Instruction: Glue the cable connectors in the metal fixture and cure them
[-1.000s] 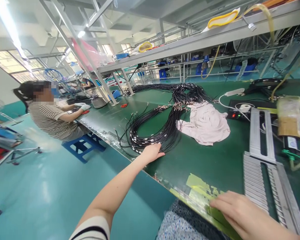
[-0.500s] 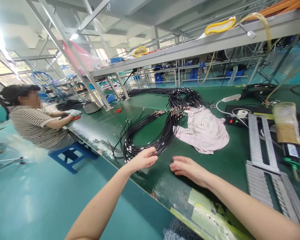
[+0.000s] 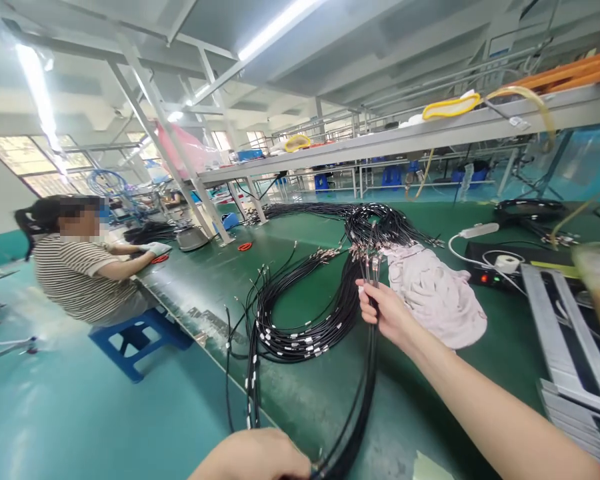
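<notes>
My right hand has its fingers closed around a bundle of black cables, whose metal-tipped ends stick up just above the fist. The bundle runs down over the green desk toward my left hand at the bottom edge of the view. I cannot tell whether those fingers grip it. A coil of cables lies on the desk, with a pink cloth just beside my right hand.
</notes>
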Tool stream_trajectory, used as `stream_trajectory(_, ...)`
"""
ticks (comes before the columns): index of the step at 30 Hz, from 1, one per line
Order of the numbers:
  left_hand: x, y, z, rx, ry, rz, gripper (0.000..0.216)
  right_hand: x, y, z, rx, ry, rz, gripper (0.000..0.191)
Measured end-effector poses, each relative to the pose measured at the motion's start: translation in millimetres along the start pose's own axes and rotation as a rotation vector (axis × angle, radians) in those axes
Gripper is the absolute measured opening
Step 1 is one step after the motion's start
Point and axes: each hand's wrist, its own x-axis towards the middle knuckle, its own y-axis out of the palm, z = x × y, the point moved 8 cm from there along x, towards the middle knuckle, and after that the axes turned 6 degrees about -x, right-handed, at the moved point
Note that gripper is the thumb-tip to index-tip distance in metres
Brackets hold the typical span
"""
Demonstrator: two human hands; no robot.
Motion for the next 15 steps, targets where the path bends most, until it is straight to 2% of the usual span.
stream_trajectory(1, 1.3, -2.8, -5.3, -0.028, 0.038, 0.021, 0.015, -15.2, 4.3, 5.8, -0.02, -0.01, 0.048, 0.016)
stream_trajectory(2, 4.3, -11.6, -13.8, -0.092, 0.08, 0.004, 0.025, -30.7, 7.8, 9.5, -0.044, -0.012, 0.095, 0.021)
stream_trajectory(3, 9.0, -26.4, -24.8, -0.188, 0.121, -0.053, 0.038, -45.6, 11.0, 11.5, -0.078, -0.012, 0.145, 0.024)
stream_trajectory(5, 21.2, -72.8, -48.3, -0.422, 0.185, -0.296, 0.056, -70.4, 16.0, 11.5, -0.171, -0.018, 0.24, 0.03)
stream_trajectory(8, 39.2, -147.8, -86.5, -0.839, 0.386, -0.681, 0.047, -89.9, 17.1, 6.3, -0.268, -0.022, 0.298, 0.035)
stream_trajectory(10, 49.6, -184.3, -107.1, -0.979, 0.491, -0.897, 0.046, -93.9, 15.4, 4.9, -0.298, -0.034, 0.295, 0.037)
stream_trajectory(12, 59.8, -203.6, -123.7, -0.998, 0.511, -1.033, 0.043, -95.4, 12.2, 6.3, -0.315, -0.053, 0.276, 0.037)
stream_trajectory(15, 70.7, -208.3, -142.8, -0.912, 0.485, -1.098, 0.037, -97.9, 5.4, 10.0, -0.308, -0.075, 0.234, 0.038)
